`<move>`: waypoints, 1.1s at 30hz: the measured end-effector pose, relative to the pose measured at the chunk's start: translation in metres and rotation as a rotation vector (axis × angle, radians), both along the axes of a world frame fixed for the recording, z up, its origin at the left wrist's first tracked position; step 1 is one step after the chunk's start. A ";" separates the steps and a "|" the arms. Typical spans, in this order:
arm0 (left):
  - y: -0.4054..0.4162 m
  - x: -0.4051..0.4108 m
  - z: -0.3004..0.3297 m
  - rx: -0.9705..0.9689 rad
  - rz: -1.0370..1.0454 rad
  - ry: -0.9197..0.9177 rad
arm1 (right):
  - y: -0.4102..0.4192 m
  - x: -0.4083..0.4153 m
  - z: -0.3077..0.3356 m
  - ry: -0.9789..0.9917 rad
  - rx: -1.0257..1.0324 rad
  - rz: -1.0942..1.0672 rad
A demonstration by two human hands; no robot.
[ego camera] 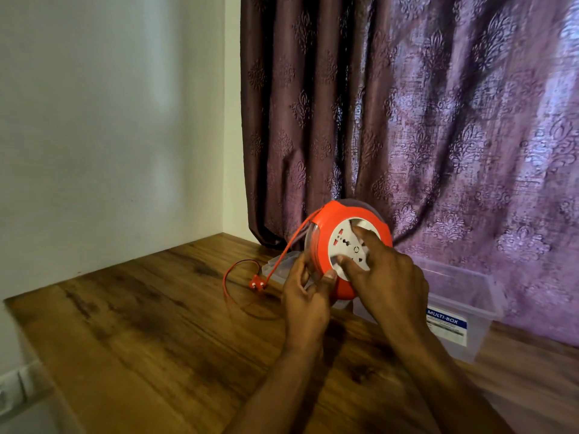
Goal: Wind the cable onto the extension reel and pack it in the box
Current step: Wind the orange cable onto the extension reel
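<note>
Reel (pixel 344 245) between both hands' fingers (pixel 351 264)

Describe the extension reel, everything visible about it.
The extension reel is a round drum with a glossy orange plastic rim and a white socket face with red and dark details. It is held above the wooden table, tilted, face toward the camera. The left hand grips its lower left edge; the right hand rests fingers on the white face. A thin orange cable runs from its left side down to a plug lying on the table.
</note>
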State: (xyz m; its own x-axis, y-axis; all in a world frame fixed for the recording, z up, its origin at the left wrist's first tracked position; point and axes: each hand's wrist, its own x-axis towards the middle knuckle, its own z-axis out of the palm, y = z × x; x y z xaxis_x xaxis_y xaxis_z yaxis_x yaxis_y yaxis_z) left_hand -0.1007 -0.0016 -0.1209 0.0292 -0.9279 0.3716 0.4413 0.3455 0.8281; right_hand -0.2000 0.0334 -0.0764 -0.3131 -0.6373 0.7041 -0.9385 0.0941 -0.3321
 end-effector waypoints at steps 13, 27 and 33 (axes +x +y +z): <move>0.003 -0.002 -0.004 -0.161 0.063 -0.127 | -0.004 -0.001 0.000 -0.570 -0.083 -0.021; -0.011 0.002 -0.005 -0.165 0.142 -0.108 | 0.006 0.008 0.008 -0.233 -0.057 0.000; -0.011 0.007 -0.005 -0.134 0.102 -0.076 | 0.005 0.016 0.006 0.132 0.152 0.015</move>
State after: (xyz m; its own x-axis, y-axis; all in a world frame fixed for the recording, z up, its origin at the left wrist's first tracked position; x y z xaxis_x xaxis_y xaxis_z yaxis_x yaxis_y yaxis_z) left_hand -0.0942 -0.0121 -0.1255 0.0880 -0.8638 0.4961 0.3362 0.4945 0.8015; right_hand -0.1839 0.0383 -0.0703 -0.2137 -0.7432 0.6340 -0.9747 0.1192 -0.1888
